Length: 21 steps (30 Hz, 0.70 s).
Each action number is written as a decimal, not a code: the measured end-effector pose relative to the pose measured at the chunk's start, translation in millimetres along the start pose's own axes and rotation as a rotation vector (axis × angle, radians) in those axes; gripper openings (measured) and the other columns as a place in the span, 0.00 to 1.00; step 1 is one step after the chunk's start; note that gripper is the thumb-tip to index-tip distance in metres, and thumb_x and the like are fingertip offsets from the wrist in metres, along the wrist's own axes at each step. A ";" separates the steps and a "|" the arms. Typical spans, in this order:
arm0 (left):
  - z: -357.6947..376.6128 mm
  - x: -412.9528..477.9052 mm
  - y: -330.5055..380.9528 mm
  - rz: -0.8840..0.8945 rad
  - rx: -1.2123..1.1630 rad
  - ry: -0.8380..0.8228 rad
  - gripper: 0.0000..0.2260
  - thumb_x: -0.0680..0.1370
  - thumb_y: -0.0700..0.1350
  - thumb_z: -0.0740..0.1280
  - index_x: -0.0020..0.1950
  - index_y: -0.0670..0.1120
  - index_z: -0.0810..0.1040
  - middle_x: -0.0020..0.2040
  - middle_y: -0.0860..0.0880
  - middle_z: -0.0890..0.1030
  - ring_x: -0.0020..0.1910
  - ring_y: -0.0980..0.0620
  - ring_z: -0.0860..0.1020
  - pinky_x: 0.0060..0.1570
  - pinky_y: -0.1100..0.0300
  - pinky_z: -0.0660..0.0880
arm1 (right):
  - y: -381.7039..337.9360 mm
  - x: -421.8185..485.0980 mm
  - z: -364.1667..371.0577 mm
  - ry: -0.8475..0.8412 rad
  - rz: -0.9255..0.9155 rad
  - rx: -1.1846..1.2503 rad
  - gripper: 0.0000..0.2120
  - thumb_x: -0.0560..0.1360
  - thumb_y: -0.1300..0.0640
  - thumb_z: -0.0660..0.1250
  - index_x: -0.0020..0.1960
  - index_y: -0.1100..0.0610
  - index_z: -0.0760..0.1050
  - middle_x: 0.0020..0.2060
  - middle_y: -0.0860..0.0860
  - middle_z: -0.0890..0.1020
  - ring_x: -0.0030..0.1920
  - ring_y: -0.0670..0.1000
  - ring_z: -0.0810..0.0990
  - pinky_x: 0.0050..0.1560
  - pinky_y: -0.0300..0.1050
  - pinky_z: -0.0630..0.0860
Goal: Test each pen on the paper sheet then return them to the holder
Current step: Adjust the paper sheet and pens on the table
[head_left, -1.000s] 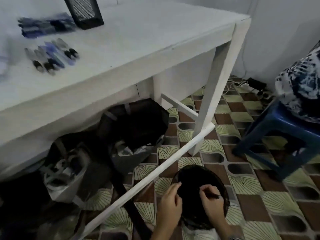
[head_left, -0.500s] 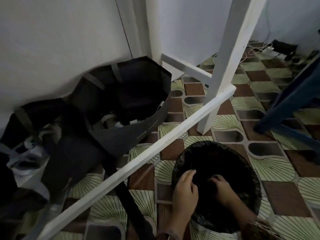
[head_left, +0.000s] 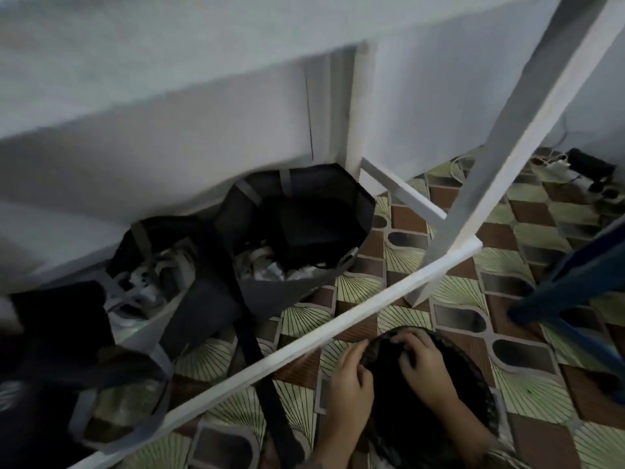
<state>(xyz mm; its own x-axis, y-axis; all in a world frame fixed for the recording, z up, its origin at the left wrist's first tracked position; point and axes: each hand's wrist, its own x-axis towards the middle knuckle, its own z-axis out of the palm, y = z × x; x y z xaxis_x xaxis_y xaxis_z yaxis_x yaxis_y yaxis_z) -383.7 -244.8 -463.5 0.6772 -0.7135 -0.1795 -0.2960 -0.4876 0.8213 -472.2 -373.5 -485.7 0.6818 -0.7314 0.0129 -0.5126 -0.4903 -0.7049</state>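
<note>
No pens, paper sheet or holder are in view; I am looking under the white table at the floor. A round bin with a black liner [head_left: 473, 397] stands on the tiles at the bottom centre. My left hand [head_left: 350, 377] pinches the liner at the bin's left rim. Just right of it, my right hand [head_left: 419, 355] has its fingers curled over the far rim, gripping the liner. I see no pen in either hand.
A white table leg [head_left: 527, 130] and a slanting white crossbar [head_left: 304, 346] stand close behind the bin. Two open black bags [head_left: 304, 238] [head_left: 152, 265] sit under the table at left. A blue stool [head_left: 575, 292] is at right, cables [head_left: 588, 164] beyond.
The tabletop with the pens and holder left the view. My right hand went down into the bin, then came up to its far rim. My left hand stayed on the left rim.
</note>
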 end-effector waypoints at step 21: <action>-426.4 -104.9 259.6 0.216 -0.321 1.013 0.18 0.74 0.44 0.57 0.59 0.61 0.74 0.59 0.70 0.73 0.57 0.72 0.71 0.53 0.77 0.68 | -548.0 66.1 -146.3 0.131 -0.556 0.713 0.10 0.70 0.63 0.60 0.41 0.48 0.73 0.37 0.47 0.78 0.37 0.49 0.78 0.35 0.41 0.76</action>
<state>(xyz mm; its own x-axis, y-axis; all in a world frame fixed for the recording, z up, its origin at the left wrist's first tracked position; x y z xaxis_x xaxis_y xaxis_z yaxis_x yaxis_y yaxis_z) -244.4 -82.0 -0.6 0.9171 0.0503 0.3955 -0.3853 -0.1425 0.9117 -222.6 -222.5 5.1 0.6469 -0.5466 0.5318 0.3460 -0.4110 -0.8434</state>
